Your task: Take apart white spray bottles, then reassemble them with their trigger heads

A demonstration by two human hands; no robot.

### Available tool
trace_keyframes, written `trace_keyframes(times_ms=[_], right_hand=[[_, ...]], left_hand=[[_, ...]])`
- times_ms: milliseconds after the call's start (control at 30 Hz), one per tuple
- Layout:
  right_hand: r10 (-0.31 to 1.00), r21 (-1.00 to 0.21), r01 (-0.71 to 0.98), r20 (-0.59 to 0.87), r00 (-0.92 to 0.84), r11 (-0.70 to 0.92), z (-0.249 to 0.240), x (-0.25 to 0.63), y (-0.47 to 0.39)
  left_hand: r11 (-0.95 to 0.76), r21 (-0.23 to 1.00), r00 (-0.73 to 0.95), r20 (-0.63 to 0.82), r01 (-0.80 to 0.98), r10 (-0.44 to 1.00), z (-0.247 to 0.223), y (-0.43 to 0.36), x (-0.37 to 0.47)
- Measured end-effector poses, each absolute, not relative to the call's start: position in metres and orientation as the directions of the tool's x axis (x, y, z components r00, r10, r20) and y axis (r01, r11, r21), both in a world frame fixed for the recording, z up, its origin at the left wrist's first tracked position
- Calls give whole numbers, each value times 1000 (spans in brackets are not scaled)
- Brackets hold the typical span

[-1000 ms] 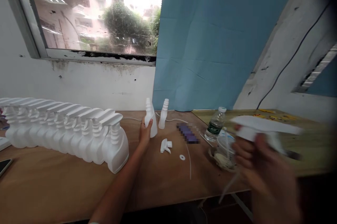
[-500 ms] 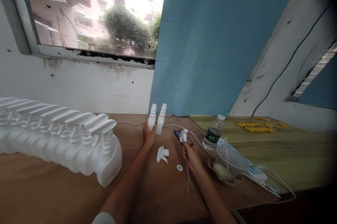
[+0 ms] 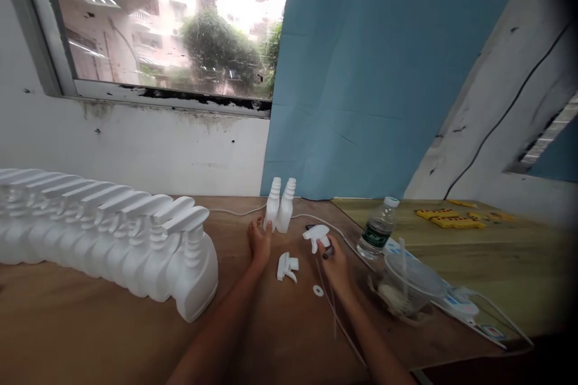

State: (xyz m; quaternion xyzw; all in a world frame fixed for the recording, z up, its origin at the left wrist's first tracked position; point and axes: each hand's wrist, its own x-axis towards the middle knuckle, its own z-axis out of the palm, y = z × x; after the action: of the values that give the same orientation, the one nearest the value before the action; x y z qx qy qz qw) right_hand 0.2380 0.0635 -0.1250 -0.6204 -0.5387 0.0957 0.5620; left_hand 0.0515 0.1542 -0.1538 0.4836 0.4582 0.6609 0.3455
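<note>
Two white plastic bottles, a left one (image 3: 272,207) and a right one (image 3: 286,210), stand close together upright near the wall. My left hand (image 3: 260,243) is at the foot of the left one, fingers apart, its thumb at the bottle's lower side; I cannot tell whether it touches. My right hand (image 3: 333,261) grips a white trigger sprayer head (image 3: 317,232), its nozzle pointing left. Thin tubes hang below that hand; their upper ends are hidden. A second sprayer head (image 3: 284,267) lies on the table between my arms, and a flat white ring (image 3: 318,291) lies nearby.
A long row of white bottles with sprayer heads (image 3: 194,270) fills the left of the table. At right are a water bottle (image 3: 377,231), a clear plastic bowl (image 3: 410,285), a power strip (image 3: 465,306) and yellow pieces (image 3: 456,219). A white cable (image 3: 239,212) runs behind.
The left bottle now stands right beside the other, and my left hand's fingers have loosened from it. In my right hand the sprayer head has turned so its nozzle points left.
</note>
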Motion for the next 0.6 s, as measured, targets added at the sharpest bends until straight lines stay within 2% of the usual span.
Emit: trace_keyframes(times_ms=[167, 367, 467, 600], right_hand=[[836, -723, 630, 509, 207, 284, -106, 206, 49], [851, -669, 594, 522, -51, 446, -101, 162, 39], [849, -698, 540, 525, -61, 470, -102, 155, 35], [891, -841, 357, 451, 47, 407, -98, 152, 20]], left_hand=[[-295, 924, -95, 280, -245, 955, -152, 106, 40], [-129, 883, 132, 208, -452, 969, -146, 76, 34], [-11, 863, 181, 119, -505, 976, -146, 75, 27], [109, 823, 201, 6, -557, 980, -145, 79, 17]])
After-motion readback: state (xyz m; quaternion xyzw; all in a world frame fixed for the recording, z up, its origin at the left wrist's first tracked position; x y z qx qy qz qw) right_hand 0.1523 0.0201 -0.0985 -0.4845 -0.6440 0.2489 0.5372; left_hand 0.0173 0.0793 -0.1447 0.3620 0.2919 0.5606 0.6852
